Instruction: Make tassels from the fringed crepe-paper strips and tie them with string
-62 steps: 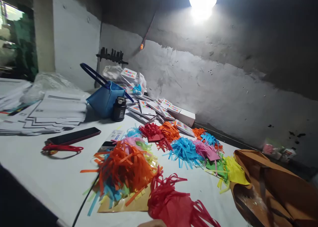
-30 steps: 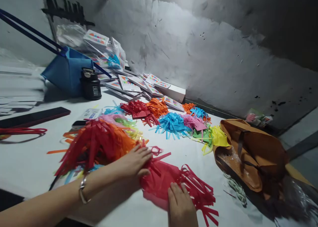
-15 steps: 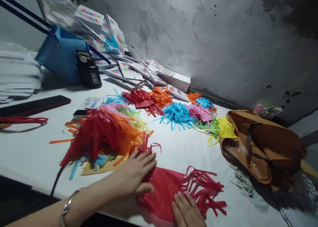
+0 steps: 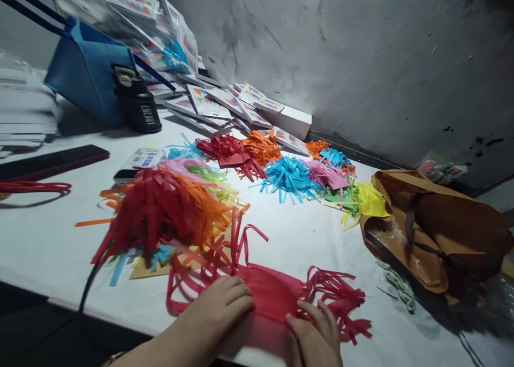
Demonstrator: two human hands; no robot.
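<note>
A sheet of red fringed tissue paper (image 4: 273,292) lies flat near the front edge of the table, with cut strips spreading from both ends. My left hand (image 4: 225,311) is at its left part, fingers together and bent over the near edge, thumb hidden. My right hand (image 4: 317,329) grips the near edge by the right fringe, fingers curled. Left of the sheet is a heap of red and orange tissue tassels (image 4: 164,209), with pink, green, yellow and blue strips under it and a brown card (image 4: 150,269) below.
Bundled coloured tassels (image 4: 291,178) lie across the middle. Behind them are packaged boxes (image 4: 209,103), a blue bag (image 4: 90,69) and a black bottle (image 4: 138,102). A brown bag (image 4: 437,233) stands right, near a twisted pale cord (image 4: 397,286). A phone (image 4: 125,175) lies left.
Both hands have shifted to the near edge of the red tissue paper and their fingers have curled. The near edge has come up and away from me, and the left fringe is now uncovered.
</note>
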